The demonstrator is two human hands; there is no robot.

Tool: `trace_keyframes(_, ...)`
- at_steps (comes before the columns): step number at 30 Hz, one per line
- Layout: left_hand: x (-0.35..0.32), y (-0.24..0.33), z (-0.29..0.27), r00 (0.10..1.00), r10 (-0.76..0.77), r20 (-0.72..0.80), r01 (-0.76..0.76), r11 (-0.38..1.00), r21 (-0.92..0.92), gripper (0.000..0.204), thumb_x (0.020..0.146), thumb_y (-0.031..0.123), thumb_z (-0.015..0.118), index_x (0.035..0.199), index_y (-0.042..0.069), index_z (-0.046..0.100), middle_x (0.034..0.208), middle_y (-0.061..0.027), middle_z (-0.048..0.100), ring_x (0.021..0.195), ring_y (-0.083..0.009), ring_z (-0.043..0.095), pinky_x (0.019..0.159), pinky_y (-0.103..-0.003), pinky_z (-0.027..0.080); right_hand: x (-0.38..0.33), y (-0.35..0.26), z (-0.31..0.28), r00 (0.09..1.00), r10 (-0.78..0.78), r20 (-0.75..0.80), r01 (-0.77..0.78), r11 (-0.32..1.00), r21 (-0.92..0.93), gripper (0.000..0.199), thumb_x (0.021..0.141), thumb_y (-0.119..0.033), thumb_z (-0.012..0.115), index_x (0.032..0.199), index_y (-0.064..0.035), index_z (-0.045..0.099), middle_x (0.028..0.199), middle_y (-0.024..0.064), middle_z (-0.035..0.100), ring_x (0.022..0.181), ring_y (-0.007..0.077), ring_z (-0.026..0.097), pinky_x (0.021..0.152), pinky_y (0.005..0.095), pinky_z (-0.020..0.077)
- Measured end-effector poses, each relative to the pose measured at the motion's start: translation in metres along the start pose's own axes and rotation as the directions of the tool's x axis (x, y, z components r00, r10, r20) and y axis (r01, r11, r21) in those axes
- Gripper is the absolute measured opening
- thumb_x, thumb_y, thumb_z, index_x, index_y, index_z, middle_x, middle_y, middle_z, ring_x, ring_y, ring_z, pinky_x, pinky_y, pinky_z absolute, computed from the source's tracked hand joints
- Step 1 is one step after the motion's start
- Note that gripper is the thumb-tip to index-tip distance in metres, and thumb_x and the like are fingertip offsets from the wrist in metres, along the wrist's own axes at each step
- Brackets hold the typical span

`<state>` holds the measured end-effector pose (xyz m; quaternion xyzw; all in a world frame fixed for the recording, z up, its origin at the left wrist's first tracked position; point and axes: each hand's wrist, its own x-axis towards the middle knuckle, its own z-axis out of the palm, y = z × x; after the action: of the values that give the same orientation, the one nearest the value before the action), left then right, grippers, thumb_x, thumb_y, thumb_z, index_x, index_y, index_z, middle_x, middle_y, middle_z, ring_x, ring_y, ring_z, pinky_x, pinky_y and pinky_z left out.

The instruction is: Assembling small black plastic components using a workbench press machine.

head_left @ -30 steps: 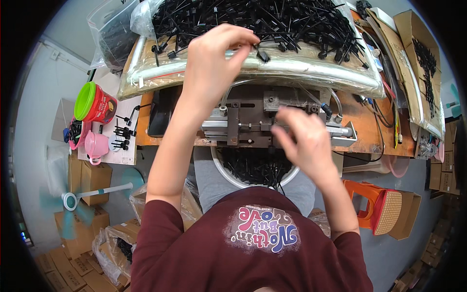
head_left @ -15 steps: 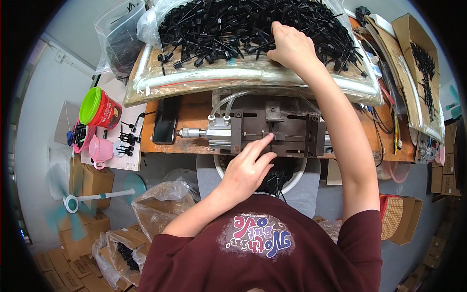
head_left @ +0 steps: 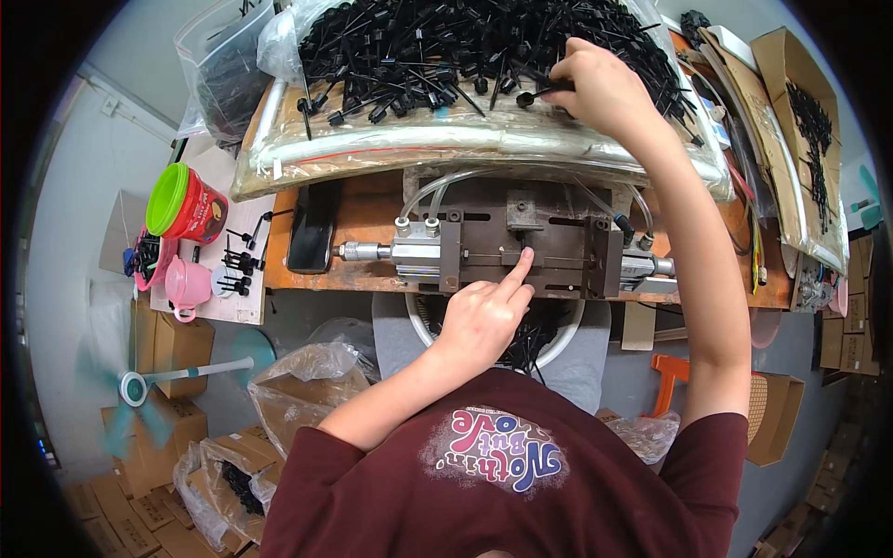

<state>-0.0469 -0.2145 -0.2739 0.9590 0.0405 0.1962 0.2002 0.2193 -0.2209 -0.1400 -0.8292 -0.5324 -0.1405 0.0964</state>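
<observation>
A heap of black plastic stemmed parts (head_left: 400, 60) lies in a plastic-lined tray (head_left: 465, 144) at the far side of the bench. Over its right part, my right hand (head_left: 609, 91) is closed on one black stemmed part (head_left: 533, 97), whose thick end sticks out to the left of my fingers. My left hand (head_left: 484, 321) is in front of a dark metal clamping fixture (head_left: 558, 274). Its index finger is stretched out, the tip at the middle of the fixture, while the other fingers curl loosely and hold nothing. The fingertip hides what lies beneath it.
Pneumatic cylinders (head_left: 419, 253) with clear hoses flank the fixture. A dark phone (head_left: 313, 231), a red-green bucket (head_left: 191, 206) and a pink cup (head_left: 189, 286) are on the left. Below the bench edge, a white-rimmed container (head_left: 558, 349) of black parts sits at my lap. A fan (head_left: 133, 389) stands lower left.
My right hand has moved right over the heap and now grips a black stemmed part. My left index finger has shifted slightly right at the fixture, and its other fingers have curled in.
</observation>
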Motion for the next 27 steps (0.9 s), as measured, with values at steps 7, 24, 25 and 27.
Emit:
trace_keyframes(7,0.0,-0.004,-0.003,0.999,0.044,-0.011,-0.044,0.999,0.016,0.024,0.073,0.011,0.079,0.094,0.007,0.067,0.139,-0.0139,0.058,0.067,-0.0255,0.068,0.063,-0.034,0.055,0.015,0.031,-0.012,0.961,0.217,0.172,-0.276,0.788,0.55,0.03,0.084,-0.034,0.078,0.084,-0.0052,0.069,0.061,0.0002,0.055,0.057,0.0047,0.051,0.056,0.0235,0.0407)
trace_keyframes(24,0.072,-0.015,-0.064,0.942,-0.331,-0.047,0.088,0.381,-0.92,0.073,0.09,0.026,0.075,0.146,0.0,0.036,0.125,-0.0195,0.063,0.114,-0.0243,0.062,0.093,-0.037,0.052,-0.085,-0.033,-0.021,0.928,0.057,0.368,-0.36,-0.108,0.926,0.02,0.087,-0.016,0.075,0.101,-0.0016,0.07,0.081,0.0016,0.069,0.058,0.0038,0.058,0.052,0.0184,0.0466)
trace_keyframes(25,0.074,-0.013,-0.063,0.959,-0.273,0.071,0.144,0.254,-0.956,0.072,0.092,0.025,0.073,0.147,0.0,0.033,0.12,-0.0188,0.065,0.107,-0.0231,0.066,0.089,-0.036,0.054,-0.095,-0.039,-0.015,0.921,0.017,0.388,-0.385,-0.101,0.917,0.02,0.088,-0.015,0.075,0.101,-0.001,0.07,0.083,0.0026,0.07,0.059,0.0044,0.06,0.052,0.0187,0.0477)
trace_keyframes(27,0.071,-0.001,-0.068,0.928,-0.15,0.341,0.366,0.203,-0.908,0.056,0.099,0.023,0.063,0.146,0.007,0.036,0.089,-0.0045,0.066,0.065,-0.0083,0.062,0.056,-0.023,0.051,-0.11,-0.046,-0.01,0.874,-0.011,0.486,-0.486,-0.073,0.871,0.019,0.089,-0.015,0.073,0.1,-0.0002,0.069,0.078,0.0043,0.069,0.062,0.0087,0.064,0.054,0.0213,0.0502)
